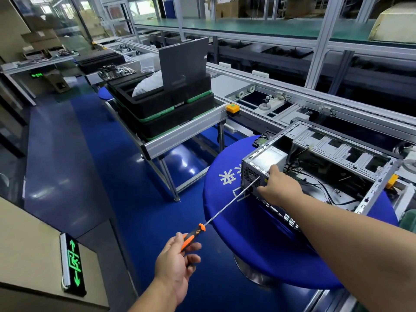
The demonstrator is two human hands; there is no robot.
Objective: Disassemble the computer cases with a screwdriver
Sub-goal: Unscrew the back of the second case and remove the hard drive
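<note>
A factory line with a blue floor [135, 199]; an open computer case [319, 167] lies on a round blue-covered stool [258, 244], its rear end over the stool's left edge; the left hand [177, 260] grips the orange-black screwdriver [225, 208], tip at the case's rear panel; the right hand [278, 188] clasps that rear corner, thumb on top.

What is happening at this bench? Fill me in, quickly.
A person is taking apart an open computer case that lies on a round blue table. The left hand grips the orange-and-black handle of a long screwdriver, its tip against the case's rear panel. The right hand holds that rear corner, apparently steadying it. The side cover is already off, with cables and the metal frame exposed.
</note>
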